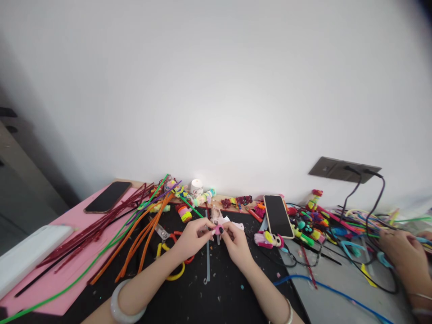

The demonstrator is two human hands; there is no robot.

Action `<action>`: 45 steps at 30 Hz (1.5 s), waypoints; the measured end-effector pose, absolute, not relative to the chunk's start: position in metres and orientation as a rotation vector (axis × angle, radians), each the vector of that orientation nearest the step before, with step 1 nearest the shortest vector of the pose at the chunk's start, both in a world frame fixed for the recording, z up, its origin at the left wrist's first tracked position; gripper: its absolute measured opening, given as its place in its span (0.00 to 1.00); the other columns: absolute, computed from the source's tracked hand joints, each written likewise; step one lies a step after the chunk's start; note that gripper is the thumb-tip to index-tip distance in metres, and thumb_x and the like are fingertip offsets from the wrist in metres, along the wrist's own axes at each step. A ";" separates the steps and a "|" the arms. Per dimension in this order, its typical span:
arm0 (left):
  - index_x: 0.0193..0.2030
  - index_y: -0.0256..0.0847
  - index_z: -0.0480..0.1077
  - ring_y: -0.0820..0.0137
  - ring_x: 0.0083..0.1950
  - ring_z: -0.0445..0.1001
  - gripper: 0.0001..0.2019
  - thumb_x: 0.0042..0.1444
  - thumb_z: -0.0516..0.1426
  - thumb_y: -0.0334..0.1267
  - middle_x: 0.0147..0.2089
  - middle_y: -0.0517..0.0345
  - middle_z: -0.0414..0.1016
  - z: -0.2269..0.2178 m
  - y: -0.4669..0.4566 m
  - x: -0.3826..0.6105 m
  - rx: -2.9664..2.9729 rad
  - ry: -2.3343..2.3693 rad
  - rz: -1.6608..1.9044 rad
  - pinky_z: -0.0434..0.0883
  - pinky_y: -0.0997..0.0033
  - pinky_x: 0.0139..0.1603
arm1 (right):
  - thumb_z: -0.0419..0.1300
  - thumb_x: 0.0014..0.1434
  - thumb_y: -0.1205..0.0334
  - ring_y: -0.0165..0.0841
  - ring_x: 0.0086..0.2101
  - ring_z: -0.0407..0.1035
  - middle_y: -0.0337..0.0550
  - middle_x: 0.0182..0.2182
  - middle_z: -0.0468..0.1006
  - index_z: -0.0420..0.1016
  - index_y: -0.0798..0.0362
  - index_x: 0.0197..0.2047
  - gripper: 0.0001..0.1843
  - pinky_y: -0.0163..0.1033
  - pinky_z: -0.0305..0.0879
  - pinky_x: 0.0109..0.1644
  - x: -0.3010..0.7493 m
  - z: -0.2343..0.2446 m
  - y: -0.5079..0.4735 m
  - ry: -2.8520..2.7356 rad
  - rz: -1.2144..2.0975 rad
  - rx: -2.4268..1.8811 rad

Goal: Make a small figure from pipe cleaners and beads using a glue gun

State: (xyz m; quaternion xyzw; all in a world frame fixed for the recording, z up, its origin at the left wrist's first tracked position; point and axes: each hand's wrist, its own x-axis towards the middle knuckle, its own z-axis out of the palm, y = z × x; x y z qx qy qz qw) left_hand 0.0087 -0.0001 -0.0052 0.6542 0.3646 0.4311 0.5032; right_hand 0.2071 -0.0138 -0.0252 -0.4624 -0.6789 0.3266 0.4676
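Note:
My left hand [193,237] and my right hand [236,243] meet over the black mat [216,292]. Both pinch a small pink piece [217,229] between their fingertips. A pale bangle sits on my left wrist and a thin bracelet on my right. Just behind the hands lies a small white and pink craft figure [224,219]. Scissors with red and yellow handles [168,252] lie under my left hand.
Red, orange and green pipe cleaners [128,234] fan over a pink sheet [60,274] with a phone [108,196]. A second phone [278,216] lies among small colourful figures [303,225]. Another person's hand [403,256] works at the right amid cables.

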 end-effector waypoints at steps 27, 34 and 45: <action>0.38 0.38 0.80 0.66 0.34 0.78 0.13 0.62 0.64 0.47 0.36 0.52 0.82 -0.001 -0.002 0.009 1.637 0.901 1.037 0.73 0.69 0.36 | 0.60 0.70 0.49 0.36 0.27 0.71 0.40 0.26 0.78 0.77 0.48 0.33 0.16 0.37 0.67 0.32 0.209 -0.022 -0.014 -1.685 0.819 -1.132; 0.37 0.38 0.80 0.66 0.34 0.79 0.14 0.62 0.65 0.49 0.36 0.52 0.83 0.000 -0.002 0.009 1.637 0.896 1.048 0.73 0.69 0.37 | 0.59 0.70 0.50 0.36 0.27 0.70 0.39 0.26 0.77 0.75 0.47 0.32 0.16 0.37 0.66 0.33 0.209 -0.022 -0.014 -1.702 0.801 -1.156; 0.38 0.38 0.80 0.66 0.33 0.79 0.14 0.62 0.65 0.48 0.34 0.52 0.83 0.000 -0.003 0.008 1.629 0.911 1.038 0.74 0.69 0.37 | 0.60 0.70 0.49 0.36 0.26 0.70 0.40 0.26 0.78 0.75 0.48 0.32 0.17 0.37 0.66 0.32 0.208 -0.020 -0.015 -1.699 0.809 -1.145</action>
